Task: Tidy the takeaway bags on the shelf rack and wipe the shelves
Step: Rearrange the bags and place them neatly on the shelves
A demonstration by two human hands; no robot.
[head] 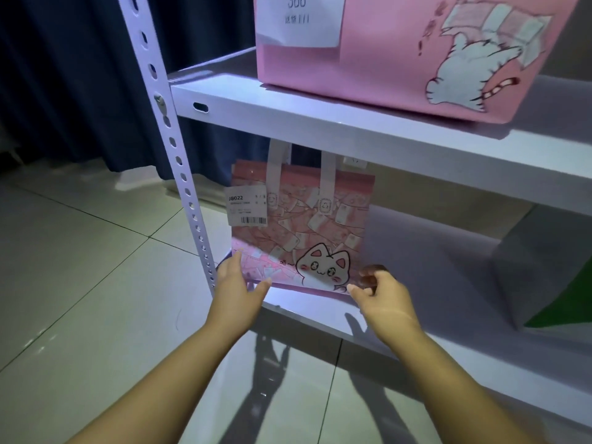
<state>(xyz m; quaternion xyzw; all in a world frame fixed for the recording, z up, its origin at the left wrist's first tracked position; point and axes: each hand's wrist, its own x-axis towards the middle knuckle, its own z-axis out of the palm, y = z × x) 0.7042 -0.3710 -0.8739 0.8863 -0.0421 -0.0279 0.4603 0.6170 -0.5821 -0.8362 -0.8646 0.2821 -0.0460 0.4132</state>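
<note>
A small pink takeaway bag (301, 229) with a cartoon cat and a white label stands upright on the lower shelf (320, 307) of the white rack, near its left end. My left hand (238, 283) holds the bag's bottom left corner, thumb on the front and fingers along the side. My right hand (376, 285) has curled fingers at the bag's bottom right corner and pinches that edge. A larger pink bag (416, 52) with a white cat and a paper slip sits on the upper shelf (320, 123).
The rack's perforated upright post (179, 161) stands just left of my left hand. A grey and green bag (551, 277) rests on the lower shelf at the right. Dark blue curtains (80, 75) hang behind, over a tiled floor (96, 283).
</note>
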